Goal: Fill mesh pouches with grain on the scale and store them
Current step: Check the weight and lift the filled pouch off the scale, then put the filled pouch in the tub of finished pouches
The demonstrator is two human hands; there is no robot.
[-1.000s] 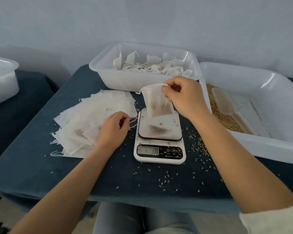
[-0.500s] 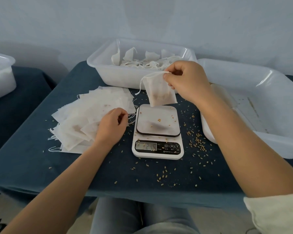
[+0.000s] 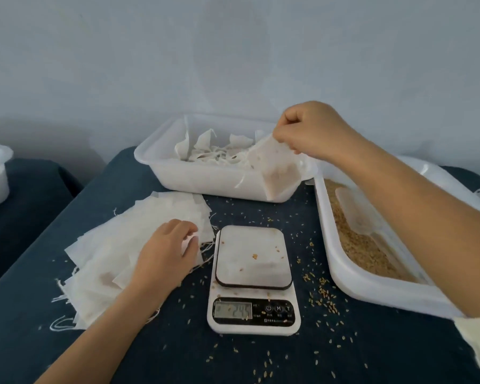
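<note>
Over the near right corner of the bin (image 3: 178,173), the right hand (image 3: 313,131) pinches a grain-filled pouch (image 3: 275,167) by its top, while the left hand (image 3: 164,253) fingers the flat stack (image 3: 128,245) beside the scale (image 3: 252,278).

Your dark blue table (image 3: 372,361) carries a scale (image 3: 253,281), empty pouches (image 3: 117,253) left, two tubs (image 3: 205,178) (image 3: 372,289) and scattered grain (image 3: 324,297).

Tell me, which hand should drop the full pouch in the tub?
The right hand. It already pinches the pouch at the tub, while the left hand rests on the empty pouches.
</note>
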